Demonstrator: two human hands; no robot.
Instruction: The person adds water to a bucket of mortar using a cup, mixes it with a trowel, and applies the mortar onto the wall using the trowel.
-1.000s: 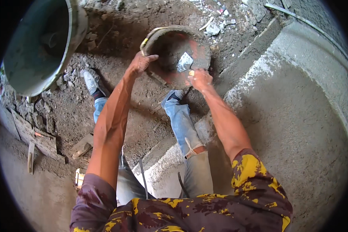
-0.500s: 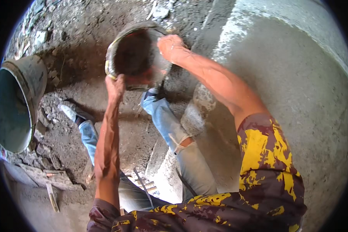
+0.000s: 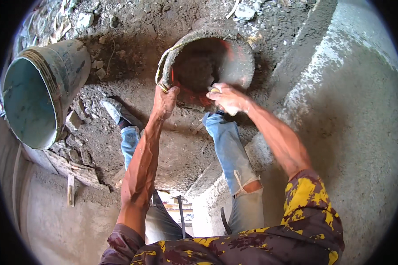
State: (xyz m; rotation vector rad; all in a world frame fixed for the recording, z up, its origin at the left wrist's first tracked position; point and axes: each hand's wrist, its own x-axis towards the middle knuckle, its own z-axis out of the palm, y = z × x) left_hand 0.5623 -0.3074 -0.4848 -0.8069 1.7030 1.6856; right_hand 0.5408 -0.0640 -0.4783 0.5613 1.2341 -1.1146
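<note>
The left hand (image 3: pixel 165 100) grasps the rim of the round tub (image 3: pixel 245 62) at its near left, fingers wrapped over the edge, which would steady it with its mouth facing the person. That leaves the right hand (image 3: pixel 230 98) free to reach the near lip, its fingers closed around a yellowish handle (image 3: pixel 215 90); blur and shadow obscure the rest, so it may be a trowel's. The tub is just beyond the right leg (image 3: pixel 225 145), between the large pale bucket (image 3: pixel 71 64) and the concrete slab (image 3: pixel 349 132). It looks rough and grey-crusted along its thick rim, reddish-orange inside, dark deep down.
</note>
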